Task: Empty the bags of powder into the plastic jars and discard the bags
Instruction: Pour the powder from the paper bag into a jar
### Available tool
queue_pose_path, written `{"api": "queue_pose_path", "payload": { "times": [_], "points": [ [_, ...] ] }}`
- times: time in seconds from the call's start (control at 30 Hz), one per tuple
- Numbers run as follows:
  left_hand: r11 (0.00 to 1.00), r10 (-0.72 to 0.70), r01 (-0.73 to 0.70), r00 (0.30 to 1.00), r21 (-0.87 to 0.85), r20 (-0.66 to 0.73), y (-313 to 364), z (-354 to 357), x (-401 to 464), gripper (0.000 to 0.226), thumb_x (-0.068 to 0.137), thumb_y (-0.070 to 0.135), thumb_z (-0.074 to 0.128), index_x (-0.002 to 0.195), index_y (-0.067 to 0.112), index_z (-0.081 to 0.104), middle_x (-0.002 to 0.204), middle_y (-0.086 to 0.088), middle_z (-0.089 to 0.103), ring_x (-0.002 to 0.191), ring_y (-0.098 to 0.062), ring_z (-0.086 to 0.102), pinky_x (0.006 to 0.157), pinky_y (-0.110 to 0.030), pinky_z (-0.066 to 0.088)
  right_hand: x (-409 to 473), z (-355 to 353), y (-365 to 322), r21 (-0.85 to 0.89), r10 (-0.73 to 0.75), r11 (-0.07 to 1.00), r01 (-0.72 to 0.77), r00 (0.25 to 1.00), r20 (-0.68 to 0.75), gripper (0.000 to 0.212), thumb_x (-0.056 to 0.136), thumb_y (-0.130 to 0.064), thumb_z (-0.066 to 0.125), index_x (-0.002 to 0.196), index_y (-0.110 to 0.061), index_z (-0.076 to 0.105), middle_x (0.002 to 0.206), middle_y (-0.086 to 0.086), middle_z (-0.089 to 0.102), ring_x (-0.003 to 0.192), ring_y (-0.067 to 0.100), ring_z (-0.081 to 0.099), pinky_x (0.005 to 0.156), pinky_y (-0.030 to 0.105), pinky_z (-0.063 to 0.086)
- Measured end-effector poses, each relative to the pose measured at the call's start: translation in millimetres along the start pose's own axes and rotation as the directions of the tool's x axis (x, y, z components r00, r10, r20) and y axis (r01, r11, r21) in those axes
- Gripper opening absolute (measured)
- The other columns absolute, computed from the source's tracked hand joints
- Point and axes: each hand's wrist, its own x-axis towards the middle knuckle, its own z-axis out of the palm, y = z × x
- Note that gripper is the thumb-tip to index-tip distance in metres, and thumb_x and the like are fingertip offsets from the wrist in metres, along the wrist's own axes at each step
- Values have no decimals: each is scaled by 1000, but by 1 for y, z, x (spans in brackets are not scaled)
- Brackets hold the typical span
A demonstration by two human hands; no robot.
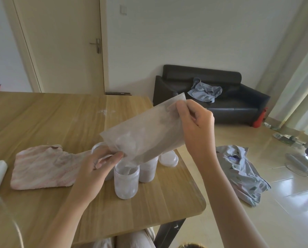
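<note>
— Across the room, what is the biggest thing?
— By the white wall sits a long black leather sofa [212, 97] with blue clothes on it. Nearer is the big wooden table [42, 119].

— What lies on the table?
— A pink and white striped cloth [42, 167] lies at the left. Just beside it stand the clear round plastic jars. A grey patterned shirt [244, 174] lies on the floor.

— Where is the bag?
— The cloudy see-through plastic bag [146, 135] is tilted, its low corner over the front open jar [126, 181]. It hides the tops of the jars behind.

— And the hands?
— The right hand [196, 126] pinches the bag's top end. The left hand [97, 169] pinches its low edge by the jar mouth.
</note>
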Motion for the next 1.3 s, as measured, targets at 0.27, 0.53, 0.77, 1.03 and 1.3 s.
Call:
{"api": "queue_pose_path", "payload": {
  "times": [0.27, 0.53, 0.77, 1.03, 1.3],
  "points": [
    [1000, -4, 4, 1000, -20, 11, 1, -1, -1, 19, 93, 19, 60, 97, 21, 78, 104, 0, 77, 107, -11, 69, 89, -13, 49, 0, 1, -1, -3, -17, 1000, 17, 1000, 22, 32, 99, -15, 53, 69, -17, 64, 53, -18, 53, 53, 2, 45, 52, 12, 31],
    [1000, -12, 12, 1000, -11, 25, -1, -3, -1, 16, 95, 22, 62, 97, 22, 78, 105, 0, 76, 108, -11, 69, 90, -12, 48, 0, 2, -1, 8, -32, 999, 33, 999, -8, 28, 99, -15, 54, 75, -12, 69, 55, -18, 55, 56, -1, 49, 57, 12, 36],
    [1000, -8, 9, 1000, -21, 28, -4, -3, 0, 16, 94, 19, 61, 100, 14, 76, 105, -2, 76, 107, -12, 69, 89, -12, 48, -2, 3, -5, 11, -50, 999, 50, 999, -6, 26, 99, -13, 54, 77, -14, 69, 59, -22, 59, 60, -2, 55, 60, 9, 38],
    [1000, -23, 23, 1000, -7, 10, -8, -5, 0, 19, 91, 33, 64, 99, 21, 77, 106, -3, 76, 109, -15, 68, 95, -24, 50, -3, 6, -7, 2, -53, 999, 53, 998, 31, 26, 98, -13, 54, 77, -12, 69, 60, -19, 59, 62, -1, 55, 61, 10, 38],
    [999, -31, 31, 1000, -23, 7, -9, -3, -1, 16, 93, 21, 62, 98, 19, 77, 105, -2, 76, 107, -12, 69, 89, -13, 49, -4, 6, -8, -16, -79, 997, 79, 997, 4, 27, 98, -13, 55, 74, -15, 66, 57, -21, 55, 60, -2, 53, 60, 8, 37]
  ]
}}
